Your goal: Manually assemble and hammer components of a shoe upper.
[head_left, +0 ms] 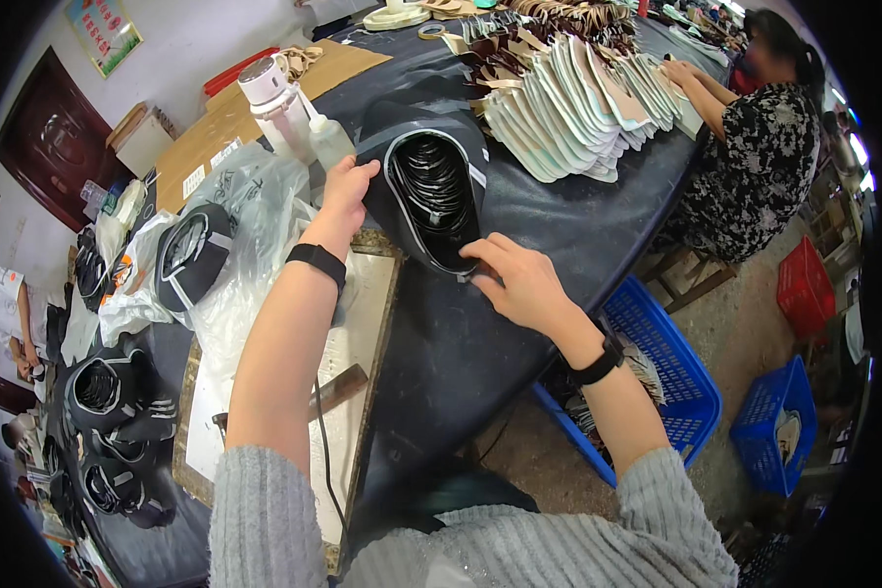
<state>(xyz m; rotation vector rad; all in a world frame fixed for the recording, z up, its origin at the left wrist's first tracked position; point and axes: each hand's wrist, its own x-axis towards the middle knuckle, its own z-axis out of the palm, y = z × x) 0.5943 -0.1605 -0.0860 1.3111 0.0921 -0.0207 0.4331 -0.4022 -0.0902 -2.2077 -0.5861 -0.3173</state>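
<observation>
A nested stack of what look like black shoe uppers (435,201), edged with a pale grey band, rests on the dark-covered table in front of me. My left hand (345,192) grips its left side; the thumb shows and the other fingers are mostly hidden behind it. At the near end of the opening, my right hand (519,278) pinches the rim between thumb and fingers. Below my left forearm lies a white board (358,323) with a worn frame, and on it a brown wooden-handled tool (343,388), partly covered by my arm.
A white bottle (330,140) and a pink-white flask (269,93) stand beyond my left hand, near clear plastic bags (255,196). More black pieces (108,392) lie left. Pale insole-like pieces (568,108) are piled far right near a seated co-worker (755,157). A blue basket (671,367) is at right.
</observation>
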